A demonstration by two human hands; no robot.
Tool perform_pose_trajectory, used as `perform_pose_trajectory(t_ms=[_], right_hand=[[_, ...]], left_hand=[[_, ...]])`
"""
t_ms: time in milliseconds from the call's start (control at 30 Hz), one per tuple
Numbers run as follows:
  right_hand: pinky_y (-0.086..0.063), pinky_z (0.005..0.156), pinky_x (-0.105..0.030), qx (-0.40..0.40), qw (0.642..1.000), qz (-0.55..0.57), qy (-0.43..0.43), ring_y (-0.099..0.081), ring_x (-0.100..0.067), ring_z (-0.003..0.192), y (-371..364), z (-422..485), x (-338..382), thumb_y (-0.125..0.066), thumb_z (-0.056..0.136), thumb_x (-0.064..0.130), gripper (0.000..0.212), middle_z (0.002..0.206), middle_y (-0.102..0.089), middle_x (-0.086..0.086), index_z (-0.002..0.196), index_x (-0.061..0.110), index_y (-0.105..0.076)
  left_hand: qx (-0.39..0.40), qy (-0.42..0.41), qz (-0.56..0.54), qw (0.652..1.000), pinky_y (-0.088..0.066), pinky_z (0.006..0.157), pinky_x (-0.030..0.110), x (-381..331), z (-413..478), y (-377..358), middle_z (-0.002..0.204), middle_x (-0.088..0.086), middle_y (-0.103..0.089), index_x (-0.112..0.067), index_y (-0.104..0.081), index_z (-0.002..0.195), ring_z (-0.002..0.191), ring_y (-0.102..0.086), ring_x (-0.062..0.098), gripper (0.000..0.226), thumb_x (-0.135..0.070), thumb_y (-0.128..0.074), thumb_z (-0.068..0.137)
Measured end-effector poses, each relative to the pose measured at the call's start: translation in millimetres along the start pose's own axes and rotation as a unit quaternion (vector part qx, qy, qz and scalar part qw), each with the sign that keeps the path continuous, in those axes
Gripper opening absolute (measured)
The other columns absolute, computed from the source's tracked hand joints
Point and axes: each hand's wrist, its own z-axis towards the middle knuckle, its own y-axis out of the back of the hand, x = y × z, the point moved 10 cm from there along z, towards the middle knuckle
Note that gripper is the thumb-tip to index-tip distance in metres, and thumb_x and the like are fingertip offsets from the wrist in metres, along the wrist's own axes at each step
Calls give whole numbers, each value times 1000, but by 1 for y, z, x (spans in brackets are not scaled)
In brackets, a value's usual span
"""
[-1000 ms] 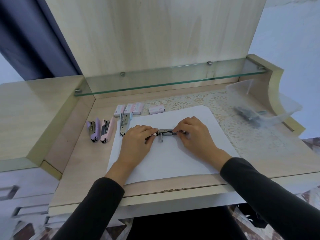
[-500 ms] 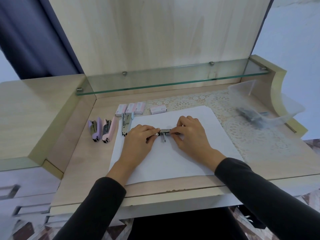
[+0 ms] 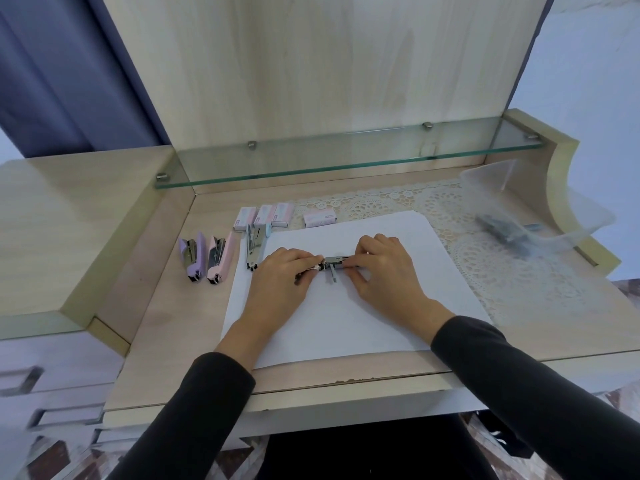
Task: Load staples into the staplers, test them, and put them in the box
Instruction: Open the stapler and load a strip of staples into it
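Note:
A metal stapler (image 3: 335,264) lies opened out flat on a white sheet of paper (image 3: 346,317). My left hand (image 3: 282,278) grips its left end and my right hand (image 3: 382,268) pinches its right end. Three more staplers lie to the left: a purple one (image 3: 190,254), a pink one (image 3: 219,257) and a light blue one (image 3: 255,244) at the paper's edge. Several small staple boxes (image 3: 264,216) sit behind them, with one more (image 3: 319,218) apart to the right. A clear plastic box (image 3: 540,216) at the right holds a dark stapler (image 3: 502,232).
A glass shelf (image 3: 346,161) runs along the back above the desk. A white lace mat (image 3: 512,271) covers the right part of the wooden desk (image 3: 166,327). A raised wooden cabinet top (image 3: 69,230) stands to the left.
My right hand slid left along the stapler, closer to my left hand. The camera view shifted slightly.

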Motion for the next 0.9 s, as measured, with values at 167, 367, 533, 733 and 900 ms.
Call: perform_pose_trajectory(t_ms=[167, 367, 533, 733, 900], right_hand=[[-23, 61, -25, 9, 1000, -8, -3, -51, -24, 53, -2, -1, -1, -78, 61, 5, 12, 60, -56, -2, 66, 13, -71], [-34, 59, -25, 28, 999, 5, -26, -53, -25, 53, -6, 5, -3, -76, 56, -3, 19, 60, -56, -4, 59, 10, -62], [-33, 58, -25, 48, 999, 1, -10, -52, -26, 52, -10, 7, 0, -70, 59, -3, 14, 60, -55, -7, 59, 7, -61], [-29, 57, -26, 62, 998, 18, -9, -51, -27, 53, -10, 8, -3, -67, 62, -5, 13, 63, -54, -9, 61, 5, -60], [-31, 56, -31, 86, 994, 67, -9, -51, -28, 59, -10, 9, 0, -63, 65, -4, 9, 67, -56, -11, 65, 4, -61]], left_hand=[[0, 1, -4, 1000, -55, 58, 35, 0, 0, 0, 81, 4, -72, -9, -74, 91, 66, -62, 24, 20, -12, -64, 74], [10, 9, -3, 1000, -55, 59, 36, 1, 0, -2, 82, 4, -72, -10, -74, 92, 67, -62, 24, 20, -14, -64, 75], [16, 14, 5, 1000, -54, 62, 37, 2, 1, -2, 82, 4, -72, -11, -74, 92, 67, -63, 24, 20, -17, -63, 76], [25, 13, 2, 1000, -54, 62, 38, 2, 1, -3, 83, 3, -71, -11, -73, 93, 68, -64, 23, 32, -29, -49, 80], [20, 15, 12, 1000, -54, 62, 38, 4, 1, -4, 82, 4, -71, -12, -73, 93, 68, -63, 24, 22, -21, -60, 78]])
